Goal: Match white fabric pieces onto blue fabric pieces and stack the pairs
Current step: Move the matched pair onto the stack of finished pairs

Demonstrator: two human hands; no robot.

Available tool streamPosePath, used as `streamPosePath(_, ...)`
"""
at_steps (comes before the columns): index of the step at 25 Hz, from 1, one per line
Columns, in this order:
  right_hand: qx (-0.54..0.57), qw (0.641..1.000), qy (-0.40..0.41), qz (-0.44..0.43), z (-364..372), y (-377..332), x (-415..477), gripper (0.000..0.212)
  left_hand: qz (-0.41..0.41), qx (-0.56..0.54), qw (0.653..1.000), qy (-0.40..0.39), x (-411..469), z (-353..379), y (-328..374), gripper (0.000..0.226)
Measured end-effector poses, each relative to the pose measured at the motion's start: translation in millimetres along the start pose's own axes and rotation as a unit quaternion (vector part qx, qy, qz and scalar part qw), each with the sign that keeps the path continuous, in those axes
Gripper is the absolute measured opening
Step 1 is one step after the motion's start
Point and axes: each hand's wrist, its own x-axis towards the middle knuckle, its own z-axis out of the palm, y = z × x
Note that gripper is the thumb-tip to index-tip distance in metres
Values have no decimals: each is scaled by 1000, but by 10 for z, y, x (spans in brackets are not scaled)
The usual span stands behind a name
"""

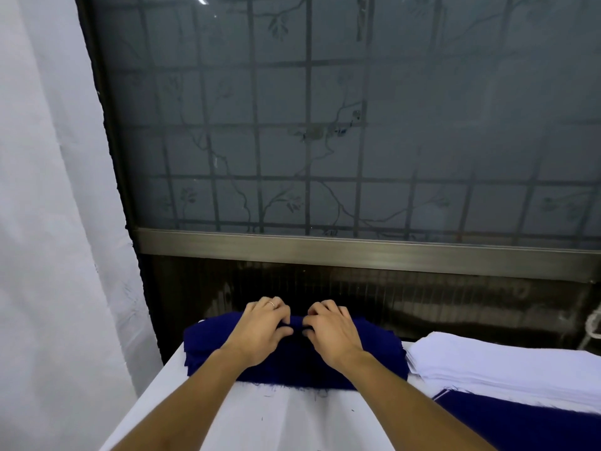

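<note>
At far edge of table, straight ahead: blue stack, many layers deep, loose threads along near edge. Lies with long axis left to right, parallel to window behind. Both hands on top, close to its middle, toward far side.

Left hand: fingers curled, tips drawn in against fabric. Pinches up a small ridge of top layer. Ring on one finger.

Right hand: mirror posture, fingertips bunched on same ridge. Tips of the two hands nearly meeting; touching or just apart, cannot tell. One layer pinched or several: not resolvable.

White stack: to right of blue stack, just beside its right end, angled toward near right corner. Overlaps a flat blue piece at near right. Finished pair pile or raw supply: cannot tell.

Key relation: blue stack directly under both hands, equally reachable; white stack off to right, nearer right hand, well apart from left hand, with right forearm between.

Judgement on step in hand: separating top blue layer from its stack. Progress: probably early, given height of both stacks.

Next, probably: lift pinched layer toward near side, lay flat on bare white cover between forearms, then reach right with right hand for a white piece.

Risks: centre-only pinch, so ends sagging or dragging; extra layers clinging and coming up together.

Pale curtain hanging at left.
</note>
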Motion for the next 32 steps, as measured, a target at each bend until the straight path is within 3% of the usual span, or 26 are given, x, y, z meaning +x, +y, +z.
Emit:
streamPosePath(3, 50, 998, 23, 26, -127, 102, -54, 25, -17, -70, 997, 4, -47, -254, 32, 6)
streamPosePath(9, 59, 996, 14, 73, -572, 444, -330, 11, -32, -12, 999, 7, -124, -622, 78, 17)
streamPosePath(15, 72, 986, -11, 152, -1031, 852, -964, 10, -35, -54, 997, -52, -289, -765, 230, 29)
streamPosePath(19, 103, 967, -31, 232, -1194, 1142, -1560, 10, -39, -119, 988, -86, -479, -732, 380, 20)
streamPosePath(22, 145, 950, -36, 275, -1253, 1340, -2105, 10, -94, -220, 966, -98, -711, -629, 428, 12)
streamPosePath(24, 172, 939, -27, 298, -1255, 1400, -2401, 17, -132, -269, 950, -91, -891, -510, 493, 19)
streamPosePath(28, 256, 902, -11, 349, -1209, 1357, -2844, 24, -178, -308, 933, -62, -1179, -181, 703, 32)
streamPosePath(32, 266, 891, 2, 367, -1119, 1333, -3273, 24, -223, -354, 907, -45, -1460, 125, 771, 22)
